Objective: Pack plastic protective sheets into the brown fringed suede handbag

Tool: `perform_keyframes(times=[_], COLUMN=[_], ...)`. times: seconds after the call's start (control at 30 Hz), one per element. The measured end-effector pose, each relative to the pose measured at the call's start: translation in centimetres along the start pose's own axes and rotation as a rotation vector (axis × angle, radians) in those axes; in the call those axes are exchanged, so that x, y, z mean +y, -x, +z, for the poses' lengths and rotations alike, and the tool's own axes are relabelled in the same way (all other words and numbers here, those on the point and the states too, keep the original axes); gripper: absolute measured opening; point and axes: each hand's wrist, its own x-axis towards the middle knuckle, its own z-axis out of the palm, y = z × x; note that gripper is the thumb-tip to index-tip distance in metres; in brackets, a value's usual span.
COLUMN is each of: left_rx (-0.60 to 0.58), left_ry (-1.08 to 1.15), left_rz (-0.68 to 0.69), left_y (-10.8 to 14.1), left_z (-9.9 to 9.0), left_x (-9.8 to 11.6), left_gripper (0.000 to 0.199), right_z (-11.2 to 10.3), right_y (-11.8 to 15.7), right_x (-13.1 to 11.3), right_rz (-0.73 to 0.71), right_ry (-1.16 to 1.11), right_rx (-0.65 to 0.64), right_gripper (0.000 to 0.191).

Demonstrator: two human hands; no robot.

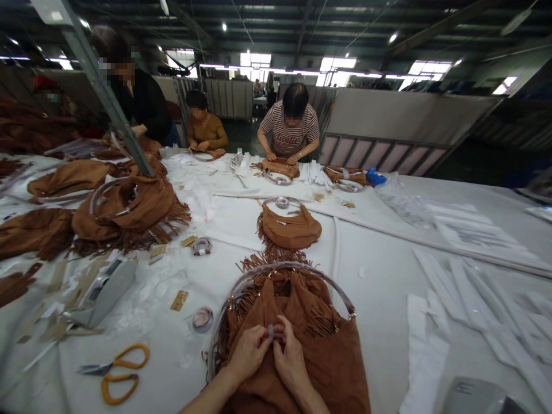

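Observation:
A brown fringed handbag [328, 368] lies in front of me on the white table, its wrapped strap [319, 272] arching over the far side. Over the middle of the bag, my left hand [249, 352] and my right hand [290, 355] meet, fingertips pinched together. Between them is a small pale translucent strip [271, 332], partly hidden by the fingers. Whether it is fixed to the bag I cannot tell. Just beyond, a second brown bag [291, 227] with fringe rests on the table.
Orange-handled scissors [125, 363] lie to the left, near a roll of strap [202, 318] and a tan tag [179, 299]. A grey tape dispenser [103, 293] and piled brown bags [125, 210] stand farther left. White strips [425, 351] cover the right. Co-workers [288, 123] handle bags opposite.

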Motion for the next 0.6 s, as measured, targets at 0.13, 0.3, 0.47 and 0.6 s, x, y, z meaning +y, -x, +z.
perform_keyframes(times=[0.13,0.3,0.47,0.6], left_rx=[-0.044,-0.043,0.009,0.034], left_ry=[-0.098,-0.093,-0.037,0.035], left_rz=[0.046,-0.001,-0.096,-0.117], left_y=[0.3,0.6,0.7,0.5], left_z=[0.1,1.2,1.5,0.3], left_x=[-0.6,-1.3,-1.2,-0.1], left_gripper=[0.021,0.025,0.023,0.016], right_z=[0.1,0.1,0.2,0.0], right_y=[-0.2,0.2,0.3,0.4], right_x=[-0.1,0.1,0.5,0.4], right_rz=[0.010,-0.001,0.009,-0.009], right_ry=[0.042,0.088,0.091,0.129], right_rx=[-0.013,0.037,0.001,-0.028], right_gripper=[0.047,0.031,0.031,0.032])
